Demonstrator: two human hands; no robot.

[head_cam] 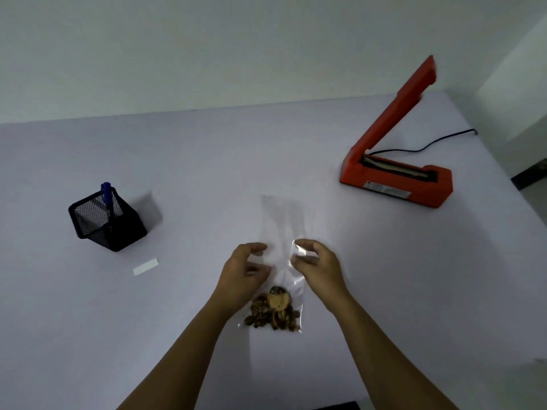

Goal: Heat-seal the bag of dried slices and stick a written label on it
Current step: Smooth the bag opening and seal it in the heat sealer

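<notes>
The table (88,335) is pale and mostly bare. Far right on it stands the orange sealer (396,179), its arm raised and its bar exposed, cord trailing behind. Far left is a mesh cup (106,223) with a blue pen (107,199) in it, and just near of that lies a blank white label (145,266).

The clear bag (284,247) lies flat in the middle, mouth pointing far, slices (273,312) bunched at its near end. The left hand (242,276) and right hand (318,270) flank the empty middle of the bag, fingers curled and half-open; whether they pinch the film or only touch it, I cannot tell.

The step looks like gathering the bag for sealing. To do it well, keep the slices at the near end, flatten the empty film so no crease crosses the mouth, and carry it level to the sealer.
</notes>
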